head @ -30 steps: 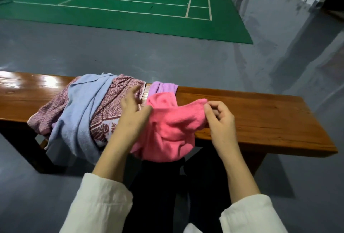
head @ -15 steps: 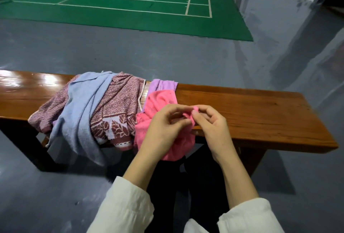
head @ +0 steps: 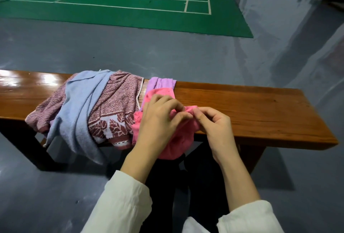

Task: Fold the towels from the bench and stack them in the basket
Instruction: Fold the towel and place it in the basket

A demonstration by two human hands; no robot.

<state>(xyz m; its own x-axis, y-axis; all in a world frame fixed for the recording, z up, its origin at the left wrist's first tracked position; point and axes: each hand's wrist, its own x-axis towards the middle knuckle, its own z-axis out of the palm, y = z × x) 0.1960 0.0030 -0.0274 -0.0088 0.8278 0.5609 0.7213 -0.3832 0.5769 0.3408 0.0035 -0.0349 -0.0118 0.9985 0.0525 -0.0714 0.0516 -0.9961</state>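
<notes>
Working on the pink towel (head: 181, 140): bunched on the counter (head: 242, 106) at its near edge, partly hanging over toward the legs, just right of the pile. Pinched at an upper hem by both the left hand (head: 158, 121) and the right hand (head: 214, 125), held close together with tips nearly meeting. Fingers (head: 178, 105) curled onto the cloth on both sides, neither set slack nor spread. Looks like hunting for a corner to open it out, so folding hardly begun.

Should handle soft and light: limp terry, no stiffness, nothing to break, likely to sag and twist wherever unsupported. Grippy rather than slippery. Best taken at two adjacent corners along one hem, then drawn apart and shaken flat. Not to be grabbed mid-cloth: would only carry the bunching into the fold.

Waiting beside it: purple towel (head: 162, 82) partly under the pink one, patterned towel (head: 119, 99) next to the left, blue towel (head: 78, 106) draped across that and hanging off the front edge. Could drag the purple one along if lifted carelessly, being in contact. No basket in view; cannot tell where stacking will happen.
</notes>
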